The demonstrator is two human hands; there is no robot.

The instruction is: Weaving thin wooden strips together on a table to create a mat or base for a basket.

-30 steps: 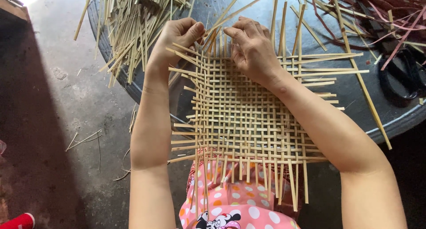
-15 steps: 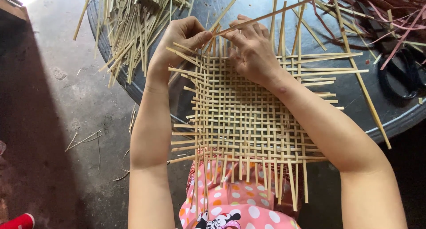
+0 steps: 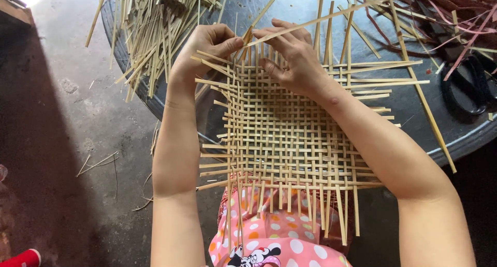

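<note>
Bamboo mat (image 3: 290,137) lies half on the round tabletop (image 3: 414,106), half over the lap. At its far edge, left hand (image 3: 207,47) and right hand (image 3: 292,57) together pinch one long strip (image 3: 341,11).

Left of the left hand (image 3: 204,52), a heap of bamboo strips (image 3: 150,24) blocks the bench (image 3: 414,112); right of the right hand (image 3: 292,60), protruding mat (image 3: 290,137) strips and reddish strips (image 3: 455,13) crowd it.

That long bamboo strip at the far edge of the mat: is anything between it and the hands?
Nothing visible. The left hand and right hand both already touch the long bamboo strip at the far edge of the woven mat.
</note>
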